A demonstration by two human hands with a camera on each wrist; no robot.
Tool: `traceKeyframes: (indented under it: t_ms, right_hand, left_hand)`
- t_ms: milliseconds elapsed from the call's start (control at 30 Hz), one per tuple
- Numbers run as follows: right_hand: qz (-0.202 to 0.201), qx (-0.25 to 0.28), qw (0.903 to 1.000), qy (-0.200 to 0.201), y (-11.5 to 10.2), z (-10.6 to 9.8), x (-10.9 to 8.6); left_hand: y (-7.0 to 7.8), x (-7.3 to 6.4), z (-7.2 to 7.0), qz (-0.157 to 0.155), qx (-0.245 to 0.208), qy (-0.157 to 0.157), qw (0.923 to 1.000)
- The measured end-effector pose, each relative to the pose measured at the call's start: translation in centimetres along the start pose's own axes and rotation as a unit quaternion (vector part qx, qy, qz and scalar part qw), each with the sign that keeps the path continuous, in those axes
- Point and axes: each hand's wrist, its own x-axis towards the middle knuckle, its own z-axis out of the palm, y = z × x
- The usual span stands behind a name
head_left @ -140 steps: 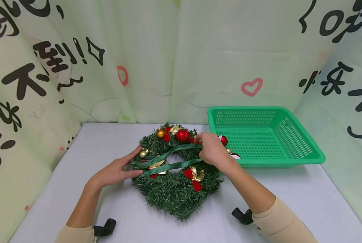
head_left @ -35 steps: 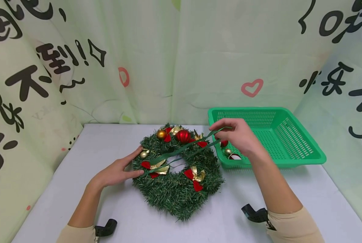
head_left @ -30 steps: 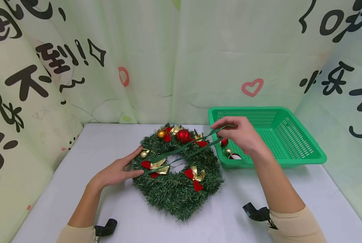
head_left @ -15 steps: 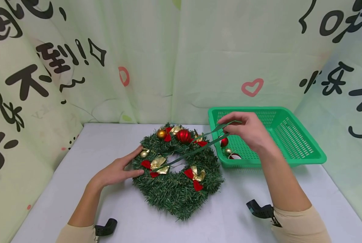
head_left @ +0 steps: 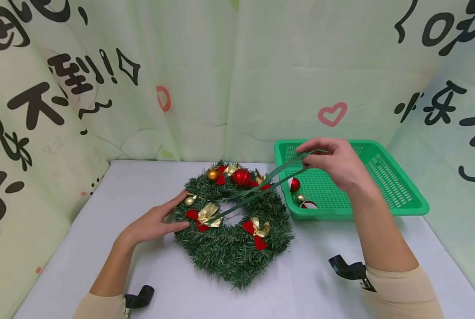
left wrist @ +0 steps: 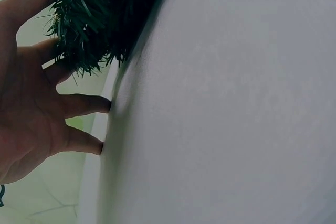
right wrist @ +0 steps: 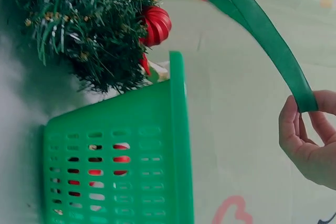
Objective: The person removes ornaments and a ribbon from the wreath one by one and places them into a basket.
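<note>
Pinching the green ribbon point(right wrist: 273, 48), the right hand point(head_left: 336, 165) is up by the basket point(head_left: 325, 214). The ribbon slants down and left to the wreath point(head_left: 233, 257) on the table point(head_left: 141, 186); the left hand point(head_left: 155, 224), fingers spread, touches its left side.

The wreath point(head_left: 235, 263) is dark green, its bows point(head_left: 256, 227) red and gold, the ribbon point(right wrist: 274, 50) plain green. At right the basket point(head_left: 404, 208) is bright green; the far curtain point(head_left: 269, 88), pale green with black characters.
</note>
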Motion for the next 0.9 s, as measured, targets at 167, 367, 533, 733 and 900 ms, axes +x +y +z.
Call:
traceKeyframes:
  t_ms: [167,367,533,733,900]
  right_hand:
    - [0.002,-0.011,0.9999,0.008,-0.4,-0.8,-0.1]
    - [-0.003,-0.016,0.9997,0.021,-0.6,-1.7,-0.1]
    - [-0.008,-0.014,0.9995,0.026,-0.8,-2.2,-0.1]
    - [-0.007,-0.008,0.9995,0.028,-1.1,-2.6,-0.2]
    - [-0.007,0.013,0.9992,0.037,-1.3,-2.6,-0.4]
  left_hand:
    - [0.0,0.1,0.1,-0.001,0.002,0.001,1.0]
    - [0.1,0.3,0.1,0.011,0.001,-0.001,0.9999]
    - [0.1,0.3,0.0,0.015,0.002,-0.004,0.9999]
    - [0.2,0.3,0.0,0.014,0.006,-0.003,0.9999]
    - [0.1,0.3,0.0,0.017,0.006,-0.004,0.9998]
